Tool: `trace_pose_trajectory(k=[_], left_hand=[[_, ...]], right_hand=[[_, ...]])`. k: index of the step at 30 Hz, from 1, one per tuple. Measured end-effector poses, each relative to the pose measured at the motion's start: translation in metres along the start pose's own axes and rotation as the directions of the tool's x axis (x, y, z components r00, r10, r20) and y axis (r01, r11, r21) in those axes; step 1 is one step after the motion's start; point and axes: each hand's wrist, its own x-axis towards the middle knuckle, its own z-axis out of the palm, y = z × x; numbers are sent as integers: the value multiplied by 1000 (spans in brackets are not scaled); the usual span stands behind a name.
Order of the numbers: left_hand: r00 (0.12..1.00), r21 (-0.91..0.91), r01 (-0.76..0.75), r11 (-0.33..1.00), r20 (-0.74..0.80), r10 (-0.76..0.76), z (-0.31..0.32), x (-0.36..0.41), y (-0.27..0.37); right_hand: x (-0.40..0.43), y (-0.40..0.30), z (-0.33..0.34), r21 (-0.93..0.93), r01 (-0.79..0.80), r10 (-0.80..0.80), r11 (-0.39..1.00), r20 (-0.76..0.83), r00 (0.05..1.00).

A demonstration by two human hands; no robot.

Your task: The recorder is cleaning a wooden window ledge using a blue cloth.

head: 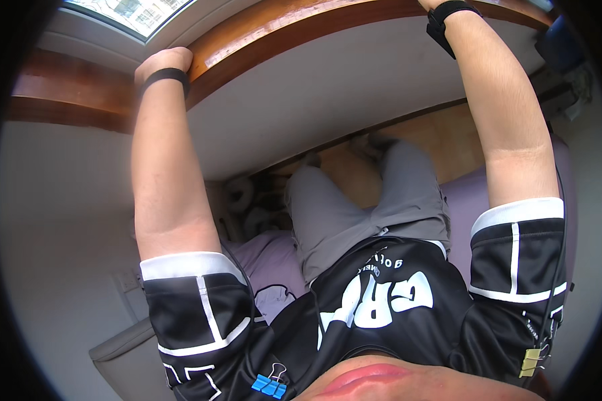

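My left hand (166, 59) is at the varnished wooden windowsill (266, 37), by the lower corner of a white window frame (95, 30). Its fingers are turned away, so I cannot see whether they grip anything. A black band (166, 76) circles that wrist. My right hand (431, 3) reaches to the far side of the same sill and is mostly cut off by the top edge of the view. Around the right wrist is a black strap (459, 7) with a dark block on it. Both arms stretch forward, away from my body.
Below the sill runs a pale wall (301, 105) down to a wooden floor (446, 133). I sit on a bed with a purple sheet (464, 200). A grey padded headboard (125, 356) and wall socket (129, 283) lie to the left. A blurred blue object (559, 45) is at far right.
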Motion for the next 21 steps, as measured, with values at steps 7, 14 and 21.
trace_pose_trajectory(k=[7, 14, 21], left_hand=[[999, -184, 39, 982, 4, -38, -5, -5, -6], [996, 92, -89, 992, 10, 88, -24, 13, 31], [980, 220, -178, 959, -48, 193, -19, -31, 50]], right_hand=[[-30, -31, -21, -146, 122, -121, 982, 17, 992], [-53, -123, -55, 172, 150, -164, 974, 71, 984], [-88, -140, -78, 82, 467, -474, 880, 109, 874]])
